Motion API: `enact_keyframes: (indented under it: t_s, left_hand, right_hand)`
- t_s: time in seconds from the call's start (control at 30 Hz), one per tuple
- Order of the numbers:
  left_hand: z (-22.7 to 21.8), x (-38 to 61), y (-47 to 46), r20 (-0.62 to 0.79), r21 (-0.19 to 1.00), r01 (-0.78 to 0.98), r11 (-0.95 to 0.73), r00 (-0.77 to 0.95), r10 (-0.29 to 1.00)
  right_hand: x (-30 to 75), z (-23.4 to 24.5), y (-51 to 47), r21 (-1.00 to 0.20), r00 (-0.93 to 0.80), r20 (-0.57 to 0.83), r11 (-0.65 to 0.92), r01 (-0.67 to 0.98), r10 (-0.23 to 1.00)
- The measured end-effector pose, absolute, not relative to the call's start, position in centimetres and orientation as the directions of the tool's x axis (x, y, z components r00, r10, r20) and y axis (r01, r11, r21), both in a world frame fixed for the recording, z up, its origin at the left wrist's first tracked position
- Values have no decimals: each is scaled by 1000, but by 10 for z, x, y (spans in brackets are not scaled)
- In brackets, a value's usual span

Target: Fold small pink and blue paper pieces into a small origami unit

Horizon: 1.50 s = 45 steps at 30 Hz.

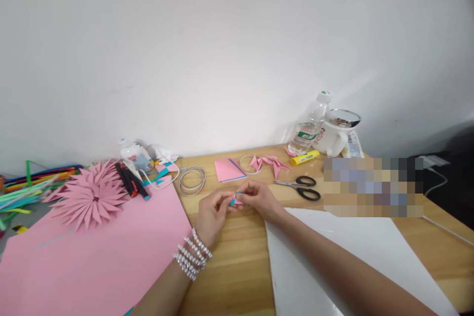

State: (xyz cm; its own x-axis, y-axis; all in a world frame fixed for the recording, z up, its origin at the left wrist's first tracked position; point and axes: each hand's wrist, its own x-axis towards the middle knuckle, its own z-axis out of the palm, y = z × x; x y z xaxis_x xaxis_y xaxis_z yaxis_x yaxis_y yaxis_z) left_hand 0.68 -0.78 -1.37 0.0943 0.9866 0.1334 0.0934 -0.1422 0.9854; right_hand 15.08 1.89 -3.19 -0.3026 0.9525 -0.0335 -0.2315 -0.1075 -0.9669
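Between my two hands is a small folded piece of pink and blue paper [233, 202], mostly covered by fingers. My left hand [214, 210], with a several-strand beaded bracelet on its wrist, pinches it from the left. On its other side the thumb and fingers of my right hand [259, 199] close on it too. Just beyond the hands lies a stack of pink and blue paper squares [227, 170]. Folded pink paper pieces [274, 163] rest to the right of that stack. Black-handled scissors [301, 187] lie open to the right of my right hand.
Pink paper sheets [111, 266] cover the left, with pink paper flowers [89, 197] and dark markers [128, 180]. A coiled cable [191, 181], glue stick [304, 158], water bottle [309, 126] and lidded mug [333, 133] stand or lie farther back. A white board [351, 252] lies under my right forearm.
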Motion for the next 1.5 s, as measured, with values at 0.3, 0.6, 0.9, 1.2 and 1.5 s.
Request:
enact_keyframes:
  t_s: [0.3,0.6,0.9,1.2,1.5]
  left_hand:
    - [-15,7,-4,37,999,26,-39,43,998]
    - [-12,0,1,-193,966,-155,209,111,975]
    - [-10,2,-1,-199,949,-233,211,75,977]
    - [-16,2,0,-83,980,-178,90,44,996]
    - [-13,2,1,-111,960,-249,129,84,990]
  right_hand:
    - [147,-39,18,-980,-250,87,38,-195,964]
    - [152,-40,22,-951,-252,57,-24,-308,966]
    - [149,-37,18,-972,-239,104,48,-228,966]
    - [149,-35,18,-927,-260,7,-91,-363,966]
    - [154,-30,18,-974,-405,155,70,-217,901]
